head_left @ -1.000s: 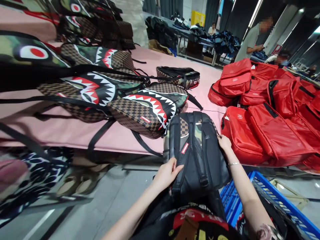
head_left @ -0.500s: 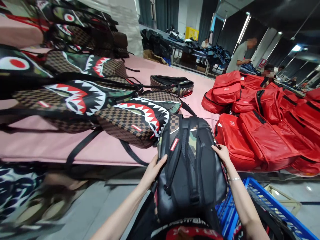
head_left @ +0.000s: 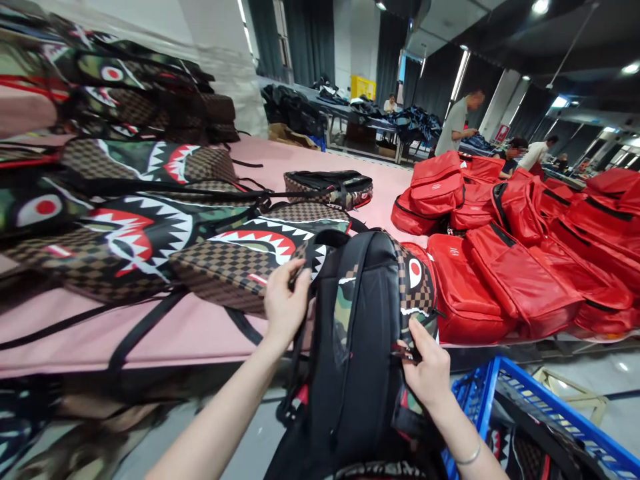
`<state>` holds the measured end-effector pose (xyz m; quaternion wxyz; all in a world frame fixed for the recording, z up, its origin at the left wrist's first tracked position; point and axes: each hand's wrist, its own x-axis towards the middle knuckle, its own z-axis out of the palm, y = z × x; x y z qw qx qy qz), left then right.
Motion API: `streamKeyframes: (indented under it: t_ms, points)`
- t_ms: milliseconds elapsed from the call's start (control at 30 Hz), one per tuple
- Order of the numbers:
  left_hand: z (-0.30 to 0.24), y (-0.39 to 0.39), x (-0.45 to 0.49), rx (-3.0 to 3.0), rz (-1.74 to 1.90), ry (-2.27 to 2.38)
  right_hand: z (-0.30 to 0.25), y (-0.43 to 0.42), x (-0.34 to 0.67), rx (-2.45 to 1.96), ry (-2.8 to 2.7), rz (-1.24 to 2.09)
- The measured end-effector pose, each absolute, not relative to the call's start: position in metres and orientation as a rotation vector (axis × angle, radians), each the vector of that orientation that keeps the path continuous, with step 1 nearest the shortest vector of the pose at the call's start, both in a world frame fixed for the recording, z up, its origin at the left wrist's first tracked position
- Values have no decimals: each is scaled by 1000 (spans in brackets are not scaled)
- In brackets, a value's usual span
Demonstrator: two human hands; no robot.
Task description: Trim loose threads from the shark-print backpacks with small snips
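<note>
A black-backed backpack (head_left: 367, 320) stands upright in front of me, turned so its checkered side panel with a red-and-white eye faces right. My right hand (head_left: 427, 367) grips that side edge, thumb on the panel; a small dark, shiny piece shows at its fingertips, its kind unclear. At the left edge of the bag, my left hand (head_left: 286, 300) is closed in a pinch beside a black strap. Whatever lies between those fingers is too small to make out. Behind it, a checkered shark-mouth backpack (head_left: 225, 273) lies on the pink table (head_left: 200, 340).
More shark-print backpacks (head_left: 150, 227) lie to the left, with a stack of them (head_left: 145, 100) behind. Red backpacks (head_left: 520, 280) are heaped on the right. A blue crate (head_left: 555, 407) holding bags stands low at right. Several people work in the background.
The backpack has turned, showing its right side panel. My left hand has risen from its side and closed into a pinch; my right hand has moved lower along the edge.
</note>
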<state>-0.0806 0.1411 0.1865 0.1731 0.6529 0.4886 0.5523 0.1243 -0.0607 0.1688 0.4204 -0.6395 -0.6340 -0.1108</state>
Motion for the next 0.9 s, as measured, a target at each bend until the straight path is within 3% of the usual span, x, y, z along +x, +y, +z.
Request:
streamKeyframes:
  t_ms: [133,300,400,733,900]
  points:
    - [227,122,-51,2182,1628,1318,172,-54,124,-1572,-1632,-269]
    - [242,136,-10,2191,1170,932,174,-58,116,-1551,-1631,-295]
    - [244,147,10,2214,1082,899,175,-59,113,-1538,-1637,-305]
    - [241,141,20,2137,1332,826,174,-60,114,-1433,-1582,-300]
    - [263,99,10,1962,1494,664,176,-75,103,-1313,-1391,-266]
